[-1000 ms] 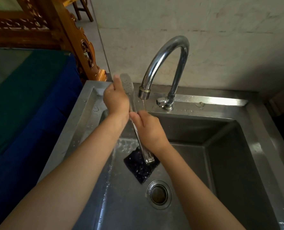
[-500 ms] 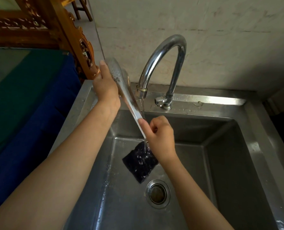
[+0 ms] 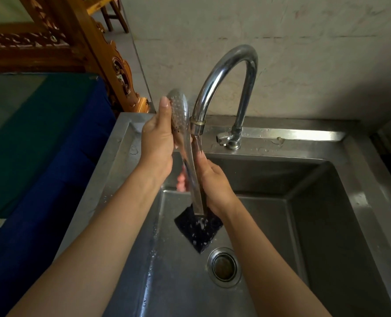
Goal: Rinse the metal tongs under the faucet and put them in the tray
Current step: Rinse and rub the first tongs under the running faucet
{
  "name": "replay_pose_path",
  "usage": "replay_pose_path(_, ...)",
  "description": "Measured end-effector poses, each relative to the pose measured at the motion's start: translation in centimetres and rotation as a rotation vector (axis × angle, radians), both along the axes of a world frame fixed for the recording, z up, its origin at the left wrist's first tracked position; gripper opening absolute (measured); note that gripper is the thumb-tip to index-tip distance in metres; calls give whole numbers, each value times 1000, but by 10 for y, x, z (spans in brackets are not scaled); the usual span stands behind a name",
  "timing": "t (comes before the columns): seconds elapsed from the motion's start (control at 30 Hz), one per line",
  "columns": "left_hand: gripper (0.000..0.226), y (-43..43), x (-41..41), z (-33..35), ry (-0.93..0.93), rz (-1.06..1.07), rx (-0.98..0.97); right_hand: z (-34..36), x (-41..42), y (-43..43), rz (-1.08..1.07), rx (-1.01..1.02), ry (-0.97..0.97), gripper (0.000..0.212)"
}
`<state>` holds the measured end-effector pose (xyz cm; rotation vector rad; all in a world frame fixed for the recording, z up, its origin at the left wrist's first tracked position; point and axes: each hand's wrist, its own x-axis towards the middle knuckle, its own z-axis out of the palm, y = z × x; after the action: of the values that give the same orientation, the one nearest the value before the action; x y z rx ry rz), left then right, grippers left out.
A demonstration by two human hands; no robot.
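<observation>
The metal tongs [image 3: 185, 138] stand nearly upright over the steel sink [image 3: 327, 225], their perforated head up beside the spout of the curved chrome faucet [image 3: 222, 72]. My left hand [image 3: 158, 143] grips the tongs just below the head, thumb along the metal. My right hand [image 3: 212, 181] wraps the lower part of the shaft. Water runs from the spout down along the tongs. No tray is in view.
A dark sponge [image 3: 198, 229] lies on the sink floor under the tongs, close to the drain [image 3: 224, 266]. A blue and green cloth-covered surface [image 3: 34, 138] is at the left, carved wooden furniture [image 3: 103, 53] behind it, a pale wall behind the faucet.
The tongs went from tilted left to nearly upright, closer to the spout. My right hand slid up and closed around the shaft; my left hand shifted right with the head.
</observation>
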<state>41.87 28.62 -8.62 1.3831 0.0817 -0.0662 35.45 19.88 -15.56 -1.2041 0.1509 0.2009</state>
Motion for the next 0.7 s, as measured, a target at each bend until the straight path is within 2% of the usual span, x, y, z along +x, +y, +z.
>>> replay_pose_path(0.07,33,2,-9,-3,3,12,1,0,3,3,-41,79,0,44)
replay_pose_path(0.2,34,7,-28,-10,-16,6,-25,3,7,6,-80,29,-73,24)
replay_pose_path(0.27,39,10,-36,-13,1,13,-42,4,9,4,-90,71,-88,20)
replay_pose_path(0.43,55,13,-58,-19,13,56,-42,6,10,-4,-24,458,-95,56)
replay_pose_path(0.6,40,17,-58,-11,-122,51,-31,13,12,-3,14,690,-167,50)
replay_pose_path(0.7,51,21,-60,-4,-171,52,-39,15,15,-2,22,743,-199,50)
